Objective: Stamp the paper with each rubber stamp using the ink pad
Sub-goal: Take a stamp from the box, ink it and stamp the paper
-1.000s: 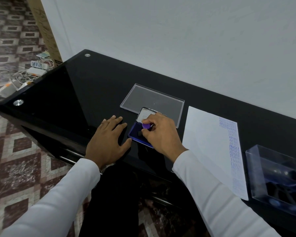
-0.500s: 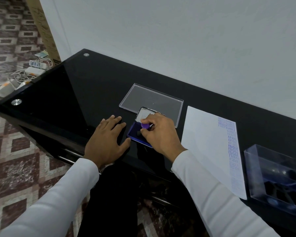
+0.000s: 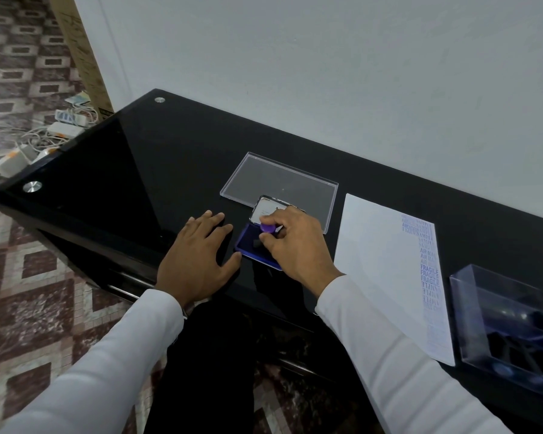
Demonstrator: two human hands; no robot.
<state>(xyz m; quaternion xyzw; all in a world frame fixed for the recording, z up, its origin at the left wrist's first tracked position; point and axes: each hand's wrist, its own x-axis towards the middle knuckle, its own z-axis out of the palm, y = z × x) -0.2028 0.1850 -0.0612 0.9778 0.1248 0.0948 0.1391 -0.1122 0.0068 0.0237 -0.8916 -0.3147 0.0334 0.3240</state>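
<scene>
Right hand (image 3: 295, 245) pinches the purple-topped rubber stamp (image 3: 267, 228) between thumb and fingers, stamp standing on the open blue ink pad (image 3: 248, 245); left hand (image 3: 198, 255) lies flat at the pad's 9 o'clock, fingers straight, thumb touching its edge; paper (image 3: 380, 261), with blue imprints along its far edge, lies at the pad's 3 o'clock on the black table (image 3: 138, 183).

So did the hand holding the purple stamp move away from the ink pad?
No. The right hand still holds the stamp over the ink pad, just below the clear lid, same as before.
</scene>
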